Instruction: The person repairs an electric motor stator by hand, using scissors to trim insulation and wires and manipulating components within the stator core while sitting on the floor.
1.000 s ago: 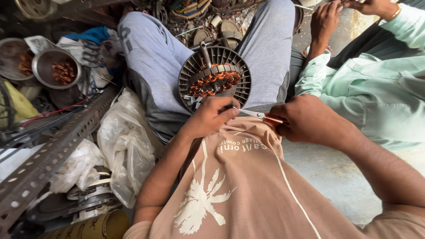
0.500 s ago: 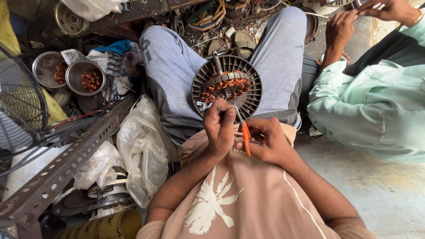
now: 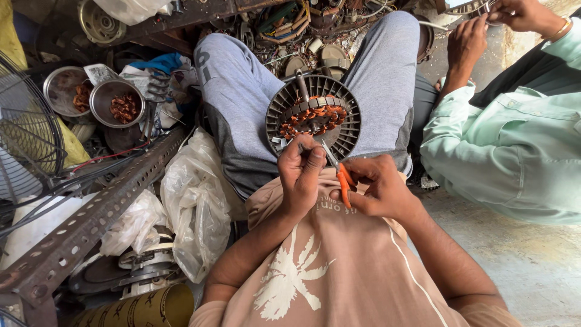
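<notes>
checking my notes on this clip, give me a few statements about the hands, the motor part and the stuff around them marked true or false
1. The stator rests on the person's lap. True.
2. The right hand holds orange-handled pliers. True.
3. The left hand grips a hammer. False: it holds no hammer; its fingers are at the stator's near edge.
4. The two metal bowls are to the right of the stator. False: they are to the left of it.
5. A co-worker in a green shirt sits on the right. True.
</notes>
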